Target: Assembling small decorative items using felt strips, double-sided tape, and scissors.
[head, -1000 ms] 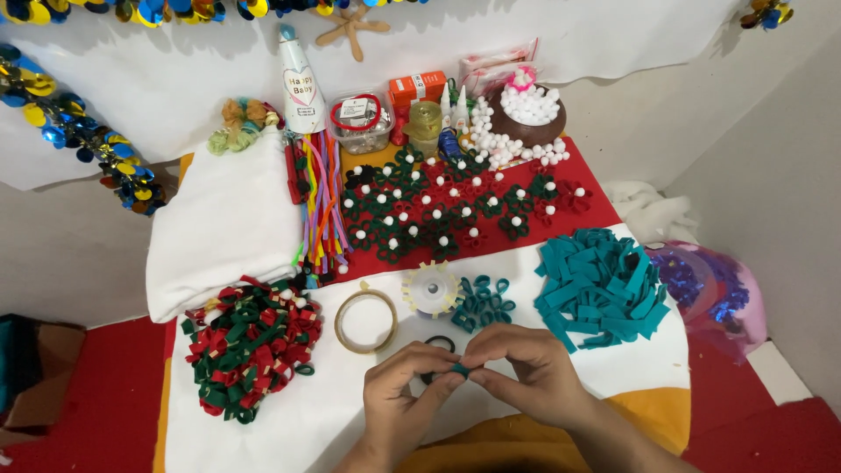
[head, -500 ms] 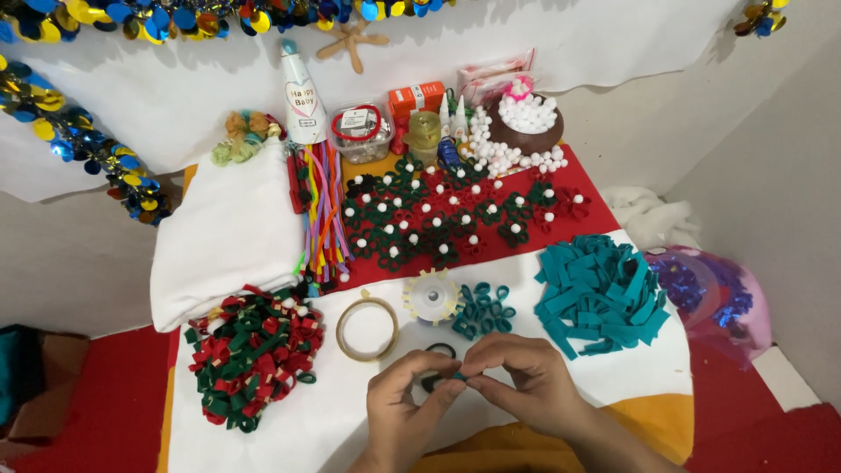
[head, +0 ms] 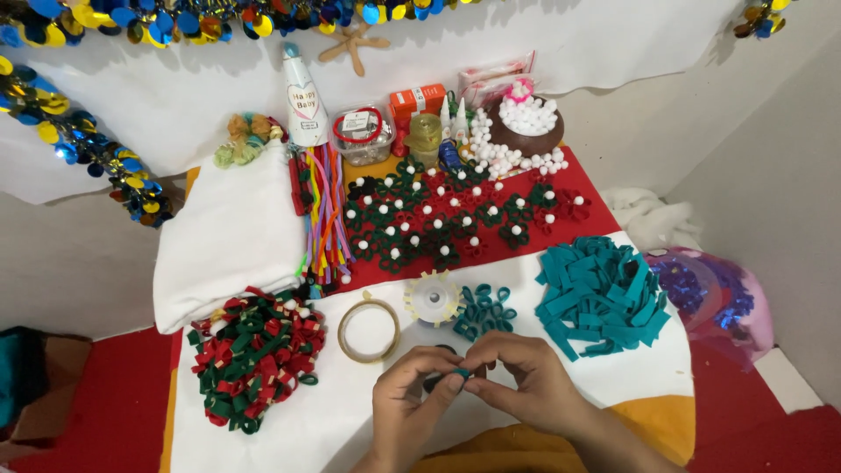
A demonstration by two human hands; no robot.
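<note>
Seen from above: white cloth (head: 232, 236) at 10 o'clock, red-and-green loop heap (head: 258, 355) at 8, teal strips (head: 600, 293) at 3, finished flowers (head: 438, 215) at 12, tape ring (head: 369, 329) and teal loops (head: 484, 310) near centre. At 6 o'clock, left hand (head: 406, 412) and right hand (head: 526, 381) touching, fingertips of both pinching 1 small teal strip (head: 460, 373). Likely risk: strip springing open if the pinch slackens, or dropping among the loose loops.
</note>
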